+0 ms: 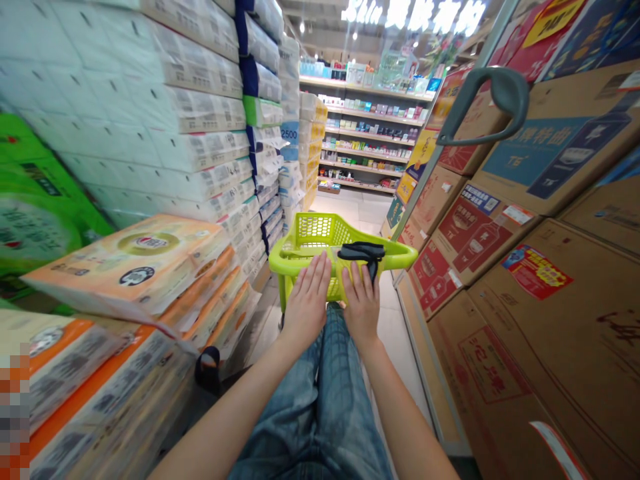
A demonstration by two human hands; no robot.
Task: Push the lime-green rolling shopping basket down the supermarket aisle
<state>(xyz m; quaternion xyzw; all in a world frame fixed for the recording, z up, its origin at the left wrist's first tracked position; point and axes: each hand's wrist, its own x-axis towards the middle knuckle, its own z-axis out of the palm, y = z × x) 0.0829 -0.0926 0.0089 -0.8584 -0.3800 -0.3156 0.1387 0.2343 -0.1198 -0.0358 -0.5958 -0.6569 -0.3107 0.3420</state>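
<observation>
Cart handle (400, 255), lime-green plastic, lies under both our hands. Our left hand (307, 300) rests palm down on it, fingers straight and close together, not curled round the bar. Our right hand (361, 307) lies just as flat and open, its fingertips touching a folded black strap (363, 252) that sits on the bar and hangs toward the basket. We cannot tell what the strap belongs to. The handle is the near edge of a green mesh shopping cart (320, 230), which stands straight ahead of us, just beyond our jeans (320, 400). This low, flat hold looks like a way to steer the cart while keeping it close to our legs.

Left of the cart, orange-banded tissue packs (125, 267) lean in plastic wrap against tall stacks of white packs (190, 113), probably piled high to show plenty of stock. To the right, closed cardboard cartons (525, 347) rise in a wall, and their printed sides face the aisle, so their contents stay hidden. A grey plastic handle (493, 100) juts out above them. Far ahead, shelves (365, 133) hold rows of small boxes and bottles.
</observation>
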